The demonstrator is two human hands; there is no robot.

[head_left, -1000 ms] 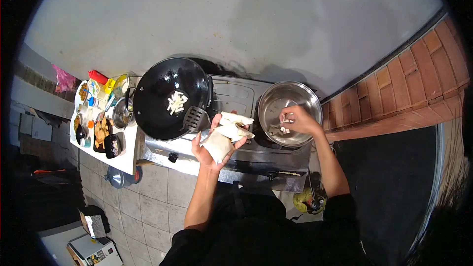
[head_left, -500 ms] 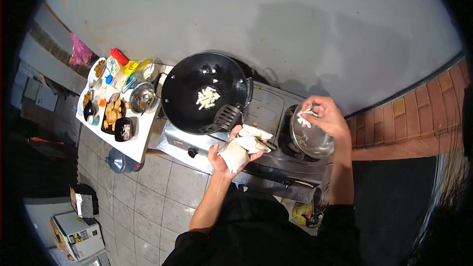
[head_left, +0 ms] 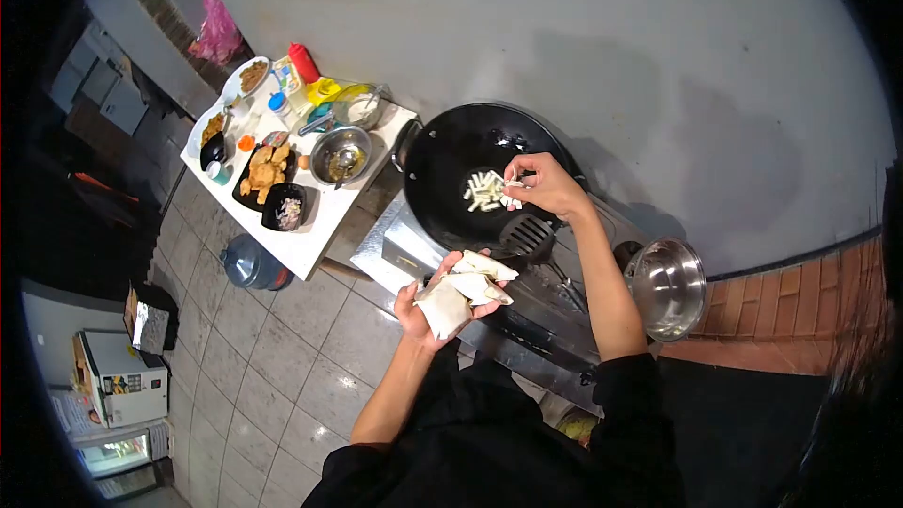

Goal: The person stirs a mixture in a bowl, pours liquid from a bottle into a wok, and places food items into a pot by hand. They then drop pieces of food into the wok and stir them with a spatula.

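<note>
Several pale folded wraps (head_left: 451, 296) lie in my left hand (head_left: 423, 315), its fingers curled round their edges, in front of the stove. My right hand (head_left: 544, 190) is over the right side of the black wok (head_left: 442, 198), its fingertips pinched on a few small white strips (head_left: 513, 199). More pale strips (head_left: 483, 190) rest in a heap on the wok's bottom, just left of these fingers. A slotted spatula (head_left: 528, 234) leans at the wok's near rim, its handle pointing toward the stove and partly hidden by my right forearm.
A steel bowl (head_left: 668, 290) stands at the right of the stove (head_left: 400, 245). On the left, a white table (head_left: 306, 249) carries fried food (head_left: 266, 172), a metal bowl (head_left: 340, 155), a red bottle (head_left: 303, 63) and several dishes. A water jug (head_left: 254, 261) is on the tiled floor.
My right hand has moved left from the steel bowl to above the wok, carrying white strips. The view has turned; my left hand still holds the wraps.
</note>
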